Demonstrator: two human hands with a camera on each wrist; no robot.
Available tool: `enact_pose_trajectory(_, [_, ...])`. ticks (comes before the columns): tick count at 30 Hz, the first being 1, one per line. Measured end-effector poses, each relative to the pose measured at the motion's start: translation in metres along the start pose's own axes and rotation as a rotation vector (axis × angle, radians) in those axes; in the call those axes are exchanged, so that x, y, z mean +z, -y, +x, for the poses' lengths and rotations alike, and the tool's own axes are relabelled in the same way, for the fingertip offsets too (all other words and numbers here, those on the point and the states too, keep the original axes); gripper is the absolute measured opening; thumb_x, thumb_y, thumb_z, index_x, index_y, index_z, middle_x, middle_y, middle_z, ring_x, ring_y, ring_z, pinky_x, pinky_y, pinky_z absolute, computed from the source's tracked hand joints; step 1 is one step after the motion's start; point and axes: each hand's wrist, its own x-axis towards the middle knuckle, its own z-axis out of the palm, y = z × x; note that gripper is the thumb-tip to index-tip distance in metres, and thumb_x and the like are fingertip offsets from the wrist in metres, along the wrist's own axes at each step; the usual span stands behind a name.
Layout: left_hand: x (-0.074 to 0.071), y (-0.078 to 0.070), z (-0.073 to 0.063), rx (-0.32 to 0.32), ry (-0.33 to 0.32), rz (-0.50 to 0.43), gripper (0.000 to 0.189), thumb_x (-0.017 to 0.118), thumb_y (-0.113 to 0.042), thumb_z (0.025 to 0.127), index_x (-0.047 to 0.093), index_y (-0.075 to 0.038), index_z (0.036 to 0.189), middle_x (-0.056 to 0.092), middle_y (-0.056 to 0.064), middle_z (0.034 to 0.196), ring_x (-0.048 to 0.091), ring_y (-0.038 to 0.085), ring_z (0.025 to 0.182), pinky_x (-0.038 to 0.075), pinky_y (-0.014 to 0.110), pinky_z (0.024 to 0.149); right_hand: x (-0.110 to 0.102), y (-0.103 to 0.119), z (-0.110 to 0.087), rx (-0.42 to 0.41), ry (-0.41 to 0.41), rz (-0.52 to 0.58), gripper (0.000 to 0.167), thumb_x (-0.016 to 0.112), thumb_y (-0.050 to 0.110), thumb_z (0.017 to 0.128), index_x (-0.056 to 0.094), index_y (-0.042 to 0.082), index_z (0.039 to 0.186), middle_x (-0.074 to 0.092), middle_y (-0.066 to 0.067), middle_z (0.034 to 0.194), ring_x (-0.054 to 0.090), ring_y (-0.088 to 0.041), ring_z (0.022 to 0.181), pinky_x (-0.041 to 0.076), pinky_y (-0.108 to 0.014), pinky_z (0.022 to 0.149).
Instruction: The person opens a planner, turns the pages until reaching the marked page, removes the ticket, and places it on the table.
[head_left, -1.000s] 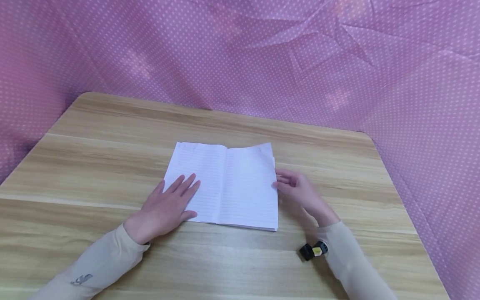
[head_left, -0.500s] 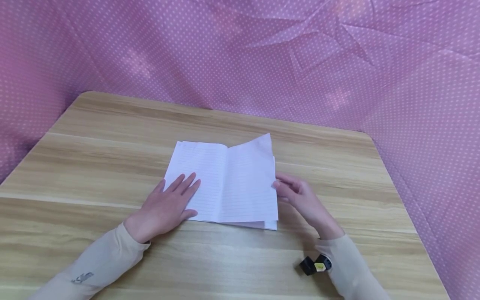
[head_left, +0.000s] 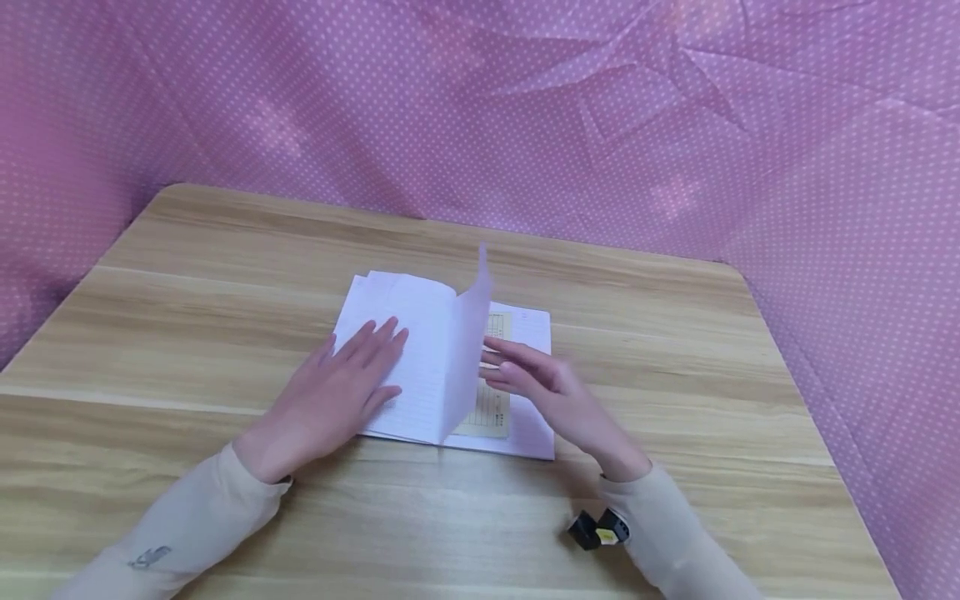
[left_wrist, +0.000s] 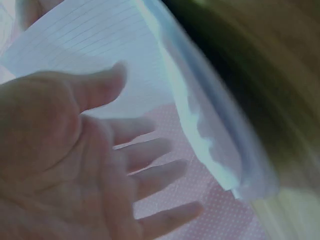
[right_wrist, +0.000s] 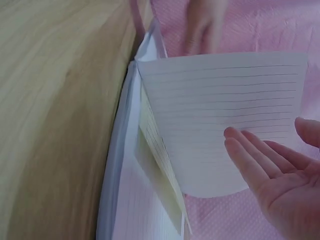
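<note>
An open lined notebook [head_left: 534,429] lies on the wooden table. One white page [head_left: 465,358] stands nearly upright at its middle fold. On the right-hand side, a yellowish printed slip [head_left: 491,412] lies on the page beneath, partly hidden by the raised page. My left hand [head_left: 326,404] is spread over the left-hand pages, fingers straight. My right hand [head_left: 558,396] is at the right face of the raised page; its extended fingers [right_wrist: 255,155] appear to touch the sheet, with the thumb apart from them.
The wooden table [head_left: 225,342] extends around the notebook. A pink dotted cloth [head_left: 480,108] hangs behind the table and along its sides. A small black device [head_left: 596,531] with a yellow label sits at the right sleeve.
The right-hand page has risen and swung left to near upright, uncovering the yellowish slip. My right hand has moved left with it and no longer pinches the edge. My left hand has shifted slightly forward.
</note>
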Motion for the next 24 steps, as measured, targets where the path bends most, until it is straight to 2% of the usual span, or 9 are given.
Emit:
enact_pose_trajectory(3, [-0.006, -0.002, 0.004, 0.010, -0.098, -0.040, 0.060, 0.045, -0.035, 0.104, 0.027, -0.010, 0.156, 0.025, 0.008, 0.161, 0.022, 0.029, 0.147, 0.021, 0.059, 0.113, 0.008, -0.003, 0.006, -0.065, 0.057, -0.053, 0.042, 0.047, 0.004, 0.103, 0.044, -0.004, 0.144, 0.054, -0.020, 0.139, 0.055, -0.030, 0.125, 0.043, -0.038, 0.103])
enact_pose_trajectory(6, [-0.014, -0.006, 0.006, 0.006, -0.169, -0.106, 0.060, 0.040, -0.040, 0.106, 0.021, -0.016, 0.158, 0.019, 0.002, 0.163, 0.018, 0.023, 0.148, 0.021, 0.056, 0.114, 0.016, -0.005, 0.010, -0.108, 0.100, -0.160, 0.042, 0.049, 0.003, 0.102, 0.045, -0.003, 0.143, 0.053, -0.016, 0.141, 0.051, -0.027, 0.130, 0.041, -0.036, 0.105])
enact_pose_trajectory(10, [-0.024, -0.009, 0.005, 0.027, -0.257, -0.185, 0.060, 0.041, -0.038, 0.106, 0.018, -0.020, 0.158, 0.018, -0.002, 0.163, 0.018, 0.020, 0.148, 0.023, 0.055, 0.113, 0.027, -0.005, 0.011, -0.115, 0.151, -0.332, 0.043, 0.053, 0.012, 0.102, 0.048, 0.004, 0.144, 0.049, -0.005, 0.146, 0.045, -0.016, 0.135, 0.038, -0.033, 0.108])
enact_pose_trajectory(13, [-0.027, -0.010, 0.004, 0.043, -0.292, -0.184, 0.061, 0.044, -0.035, 0.105, 0.020, -0.018, 0.158, 0.020, 0.000, 0.162, 0.019, 0.021, 0.148, 0.020, 0.054, 0.114, 0.035, -0.007, 0.012, -0.127, 0.200, -0.466, 0.046, 0.055, 0.017, 0.101, 0.047, 0.006, 0.145, 0.046, -0.003, 0.149, 0.040, -0.011, 0.137, 0.033, -0.031, 0.111])
enact_pose_trajectory(16, [-0.024, -0.009, 0.004, 0.035, -0.265, -0.116, 0.061, 0.046, -0.035, 0.104, 0.024, -0.014, 0.157, 0.021, 0.003, 0.162, 0.019, 0.024, 0.148, 0.011, 0.055, 0.116, 0.042, -0.010, 0.014, -0.159, 0.248, -0.611, 0.047, 0.057, 0.019, 0.101, 0.047, 0.005, 0.145, 0.043, -0.005, 0.151, 0.035, -0.013, 0.140, 0.027, -0.029, 0.114])
enact_pose_trajectory(19, [-0.017, -0.008, 0.003, 0.021, -0.198, -0.026, 0.062, 0.051, -0.033, 0.102, 0.028, -0.009, 0.155, 0.023, 0.009, 0.161, 0.017, 0.030, 0.148, 0.000, 0.059, 0.116, 0.048, -0.012, 0.016, -0.184, 0.307, -0.743, 0.048, 0.056, 0.020, 0.101, 0.046, 0.003, 0.145, 0.041, -0.008, 0.152, 0.031, -0.017, 0.143, 0.023, -0.029, 0.115])
enact_pose_trajectory(24, [-0.010, -0.003, -0.002, -0.020, -0.061, 0.067, 0.067, 0.060, -0.031, 0.097, 0.034, -0.002, 0.151, 0.021, 0.016, 0.160, 0.007, 0.037, 0.148, -0.014, 0.061, 0.111, 0.057, -0.014, 0.018, -0.198, 0.382, -0.870, 0.049, 0.055, 0.023, 0.102, 0.046, 0.002, 0.145, 0.040, -0.009, 0.153, 0.028, -0.019, 0.145, 0.022, -0.032, 0.116])
